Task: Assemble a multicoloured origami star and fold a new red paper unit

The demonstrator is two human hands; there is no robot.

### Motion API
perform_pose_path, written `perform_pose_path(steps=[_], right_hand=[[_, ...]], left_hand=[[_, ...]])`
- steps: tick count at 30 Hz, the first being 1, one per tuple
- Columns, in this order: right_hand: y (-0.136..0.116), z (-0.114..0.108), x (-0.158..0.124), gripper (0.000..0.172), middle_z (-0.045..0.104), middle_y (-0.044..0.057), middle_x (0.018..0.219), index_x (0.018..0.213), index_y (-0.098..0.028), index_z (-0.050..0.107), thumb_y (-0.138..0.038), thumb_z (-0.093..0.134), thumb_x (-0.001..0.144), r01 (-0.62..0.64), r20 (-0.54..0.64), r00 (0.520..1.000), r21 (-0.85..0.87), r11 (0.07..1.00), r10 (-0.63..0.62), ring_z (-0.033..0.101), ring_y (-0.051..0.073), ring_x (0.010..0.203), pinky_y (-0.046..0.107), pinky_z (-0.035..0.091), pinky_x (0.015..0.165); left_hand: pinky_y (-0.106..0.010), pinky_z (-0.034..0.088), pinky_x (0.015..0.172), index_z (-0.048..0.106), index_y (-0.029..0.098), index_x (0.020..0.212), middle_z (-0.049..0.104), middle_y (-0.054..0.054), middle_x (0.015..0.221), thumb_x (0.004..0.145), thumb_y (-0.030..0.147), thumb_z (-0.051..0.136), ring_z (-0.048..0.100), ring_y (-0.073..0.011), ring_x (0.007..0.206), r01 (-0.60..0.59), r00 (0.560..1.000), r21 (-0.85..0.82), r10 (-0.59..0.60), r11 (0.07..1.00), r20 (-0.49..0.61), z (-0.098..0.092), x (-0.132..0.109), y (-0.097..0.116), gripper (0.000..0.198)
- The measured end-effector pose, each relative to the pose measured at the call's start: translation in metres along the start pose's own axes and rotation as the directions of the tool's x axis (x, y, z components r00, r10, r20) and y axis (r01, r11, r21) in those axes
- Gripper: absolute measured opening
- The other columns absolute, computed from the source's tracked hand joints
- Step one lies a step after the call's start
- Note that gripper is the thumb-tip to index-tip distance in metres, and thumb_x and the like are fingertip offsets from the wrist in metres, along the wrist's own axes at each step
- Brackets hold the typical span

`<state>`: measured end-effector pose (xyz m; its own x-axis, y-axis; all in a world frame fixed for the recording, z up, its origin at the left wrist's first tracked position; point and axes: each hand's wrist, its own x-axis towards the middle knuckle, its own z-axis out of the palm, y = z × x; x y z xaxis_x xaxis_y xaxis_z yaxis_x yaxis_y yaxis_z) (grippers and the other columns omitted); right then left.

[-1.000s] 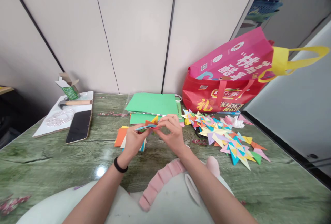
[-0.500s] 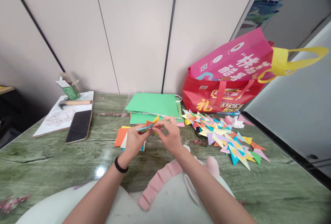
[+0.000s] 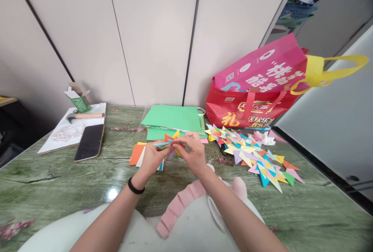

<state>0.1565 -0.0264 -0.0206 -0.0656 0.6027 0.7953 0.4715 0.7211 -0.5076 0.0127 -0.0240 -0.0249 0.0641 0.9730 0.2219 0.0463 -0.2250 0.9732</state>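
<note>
My left hand (image 3: 150,158) and my right hand (image 3: 194,154) meet above the green marble table (image 3: 58,182), both pinching a folded paper star (image 3: 171,142) of orange, yellow, blue and pink points. A black band sits on my left wrist. Under my left hand lies a small stack of coloured paper squares (image 3: 136,153), orange on top. Just beyond the hands rests a pile of green paper sheets (image 3: 173,118). To the right spreads a heap of finished folded paper stars (image 3: 250,155) in many colours.
A red and pink shopping bag (image 3: 256,92) with a yellow handle stands at the back right by the wall. At the left, a white board (image 3: 46,147) carries a hammer (image 3: 83,115), a bead string (image 3: 67,132) and a green carton (image 3: 78,98); a black phone (image 3: 89,141) leans on it.
My right fingers have slid along the star's edge and the star has tilted slightly. Both hands stay in the same place above the table.
</note>
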Motion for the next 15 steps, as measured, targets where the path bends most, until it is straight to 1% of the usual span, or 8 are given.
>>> perform_pose_path(steps=[5, 9, 11, 15], right_hand=[[0.0006, 0.0010, -0.0009, 0.007, 0.066, 0.000, 0.071, 0.078, -0.026, 0.064, -0.022, 0.059, 0.080, 0.017, -0.044, 0.999, -0.030, 0.999, -0.019, 0.051, 0.019, 0.074, 0.039, 0.038, 0.077], [0.0028, 0.0021, -0.0014, 0.012, 0.069, -0.001, 0.075, 0.079, -0.025, 0.064, -0.018, 0.055, 0.083, 0.046, 0.010, 0.999, 0.023, 0.999, -0.046, 0.056, 0.017, 0.073, 0.039, 0.038, 0.078], [0.0026, 0.0023, -0.0011, 0.010, 0.069, -0.001, 0.076, 0.079, -0.024, 0.064, -0.019, 0.057, 0.081, 0.035, 0.024, 0.999, 0.056, 0.998, -0.036, 0.058, 0.016, 0.073, 0.039, 0.039, 0.078], [-0.0003, 0.0022, 0.0004, 0.006, 0.070, -0.001, 0.077, 0.078, -0.024, 0.065, -0.019, 0.062, 0.078, 0.011, 0.017, 1.000, 0.105, 0.994, -0.013, 0.060, 0.016, 0.072, 0.038, 0.039, 0.078]], left_hand=[[-0.023, 0.043, 0.054, 0.070, 0.012, 0.072, 0.066, -0.003, 0.065, 0.062, 0.032, 0.070, 0.056, -0.0151, 0.060, 0.015, 1.000, 0.000, -0.015, 1.000, -0.006, 0.0002, -0.0011, 0.0007, 0.022], [-0.023, 0.043, 0.054, 0.069, 0.012, 0.071, 0.065, -0.002, 0.065, 0.061, 0.032, 0.071, 0.056, -0.0147, 0.059, 0.020, 1.000, -0.012, -0.020, 1.000, 0.000, 0.0003, -0.0011, 0.0008, 0.023], [-0.023, 0.042, 0.054, 0.070, 0.012, 0.072, 0.065, -0.002, 0.064, 0.061, 0.031, 0.071, 0.055, -0.0140, 0.059, 0.025, 1.000, -0.025, -0.025, 0.999, 0.004, 0.0005, -0.0010, 0.0013, 0.022], [-0.023, 0.044, 0.057, 0.070, 0.012, 0.076, 0.066, -0.003, 0.067, 0.061, 0.030, 0.072, 0.057, -0.0142, 0.061, 0.039, 0.999, -0.087, -0.037, 0.995, 0.022, 0.0011, -0.0008, 0.0026, 0.023]])
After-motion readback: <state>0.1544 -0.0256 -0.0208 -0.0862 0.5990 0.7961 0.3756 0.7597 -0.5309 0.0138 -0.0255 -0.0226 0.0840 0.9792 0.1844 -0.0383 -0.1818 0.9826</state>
